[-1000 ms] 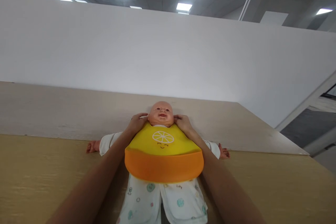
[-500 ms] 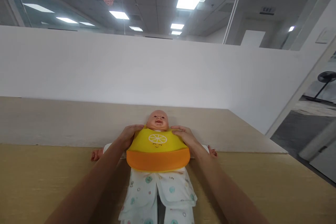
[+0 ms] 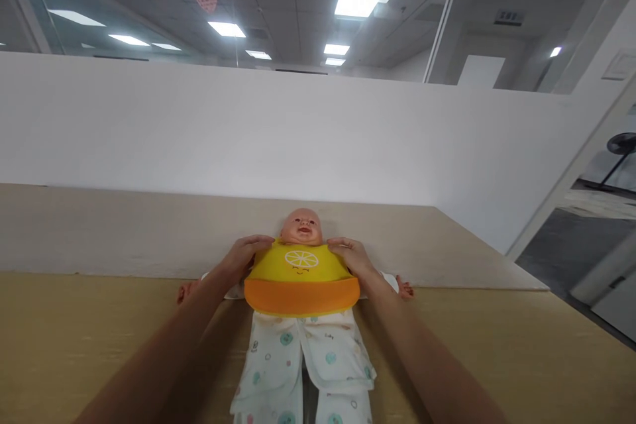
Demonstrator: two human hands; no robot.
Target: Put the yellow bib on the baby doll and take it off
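Note:
A baby doll point(image 3: 302, 225) lies face up, its arms out to both sides, in white patterned clothes point(image 3: 278, 358). Over its chest is a yellow bib point(image 3: 301, 271) with a white citrus slice and an orange pocket point(image 3: 302, 297) along the bottom. My left hand point(image 3: 246, 255) is on the bib's upper left edge, fingertips close to the doll's neck. At the upper right edge, my right hand point(image 3: 352, 255) holds the bib the same way, fingers together. Both thumbs are hidden from view.
The doll lies across a wooden table point(image 3: 99, 338) and a paler raised-looking strip point(image 3: 124, 232) behind it. A white wall point(image 3: 248, 132) with glass above closes off the back. A doorway with a black fan point(image 3: 621, 144) shows at the right.
The bib has shifted slightly up toward the doll's neck, covering the bit of white collar seen before. My right fingers have drawn together and a little outward. The view has moved slightly.

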